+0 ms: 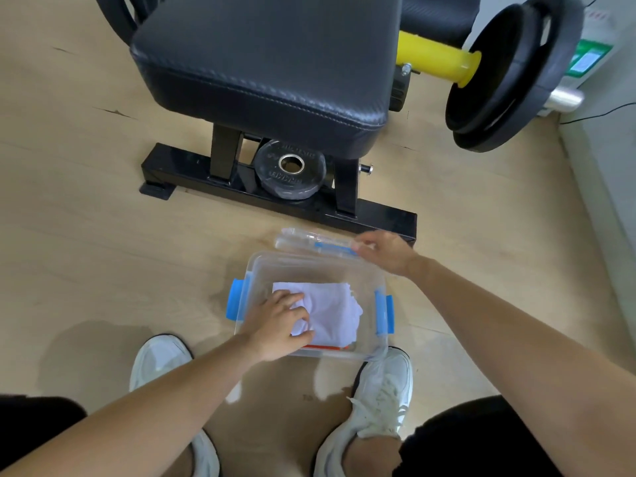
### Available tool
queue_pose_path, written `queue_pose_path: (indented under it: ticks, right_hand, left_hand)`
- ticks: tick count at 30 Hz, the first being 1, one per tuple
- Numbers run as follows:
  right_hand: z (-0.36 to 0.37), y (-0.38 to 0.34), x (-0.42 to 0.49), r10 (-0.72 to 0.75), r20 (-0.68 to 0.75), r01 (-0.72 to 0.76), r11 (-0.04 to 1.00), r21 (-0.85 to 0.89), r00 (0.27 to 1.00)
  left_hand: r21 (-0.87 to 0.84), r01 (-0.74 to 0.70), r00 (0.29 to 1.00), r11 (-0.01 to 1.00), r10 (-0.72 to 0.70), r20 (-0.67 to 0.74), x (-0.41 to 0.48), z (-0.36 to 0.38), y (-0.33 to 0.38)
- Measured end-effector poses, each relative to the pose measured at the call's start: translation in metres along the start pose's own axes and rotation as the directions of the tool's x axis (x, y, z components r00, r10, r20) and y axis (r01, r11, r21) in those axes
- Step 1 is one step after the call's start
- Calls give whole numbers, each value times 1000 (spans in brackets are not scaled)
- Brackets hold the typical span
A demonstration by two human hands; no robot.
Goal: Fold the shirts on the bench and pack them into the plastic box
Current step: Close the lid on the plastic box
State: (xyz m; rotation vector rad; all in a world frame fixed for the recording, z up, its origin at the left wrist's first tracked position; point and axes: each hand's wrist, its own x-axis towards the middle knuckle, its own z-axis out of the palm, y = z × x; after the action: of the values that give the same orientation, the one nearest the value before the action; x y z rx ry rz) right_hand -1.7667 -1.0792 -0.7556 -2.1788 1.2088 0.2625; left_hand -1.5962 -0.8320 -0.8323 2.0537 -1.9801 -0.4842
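A clear plastic box (364, 271) with blue side latches stands on the floor in front of my feet. Inside it lies a folded white shirt (335, 313), with an orange edge of another item (327, 347) showing beneath it. My left hand (280, 323) rests on the shirt's left part, fingers curled and pressing into the cloth. My right hand (387, 251) grips the right end of the clear lid (309, 239), which lies just behind the box. The black padded bench (268, 63) beyond has no shirts on its visible seat.
The bench's black steel base (241, 191) crosses the floor behind the box, with a small weight plate (290, 168) on it. A barbell with a yellow sleeve and black plates (509, 74) sits at the right. My white sneakers (383, 387) flank the box's near side.
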Motion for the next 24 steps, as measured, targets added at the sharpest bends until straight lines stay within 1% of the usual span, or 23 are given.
queue_pose_path:
  ticks: [2,4,6,8,10,11,13,15,16,17,19,22,24]
  right_hand:
    - [13,-3,-11,-3,65,-2,998,68,998]
    - [23,-3,-16,-26,45,23,997,70,999]
    - [27,-3,-18,-54,-5,54,998,45,999]
    - [28,-4,-19,-60,-31,61,998,28,998]
    - [28,-5,-20,-48,-42,49,999,21,998]
    - [28,-6,-21,-42,-46,43,999,21,998]
    - [26,-8,-21,-44,-58,45,999,22,997]
    - [22,-10,-23,-48,-71,51,998,34,996]
    - [20,-10,-25,-50,-79,53,998,38,996]
    - [17,-11,-28,-54,-88,57,998,36,995]
    - [12,-12,-33,-61,-101,65,997,33,993]
    - [7,-13,-44,-60,-116,66,997,49,991]
    - [3,-12,-53,-47,-129,56,996,66,991]
  left_hand:
    - [61,-34,999,998,36,-31,-1,-5,-1]
    - [84,-13,995,996,22,-102,-1,-18,-1]
    - [68,46,972,997,-29,-231,1,-33,-6]
    - [70,144,936,987,-113,-333,3,-47,-16]
    - [53,250,913,967,-217,-346,2,-58,-28]
    - [45,304,908,951,-276,-317,1,-60,-33]
    - [14,423,889,906,-413,-197,-5,-62,-37]
    - [-45,527,846,849,-529,-64,-9,-59,-36]
    - [-56,557,829,828,-559,-21,-10,-58,-33]
    - [-70,576,817,814,-577,6,-9,-56,-30]
    - [-152,595,801,789,-598,32,-4,-55,-32]
    - [-291,548,831,785,-551,76,7,-55,-47]
    - [-417,524,843,743,-523,128,17,-61,-54]
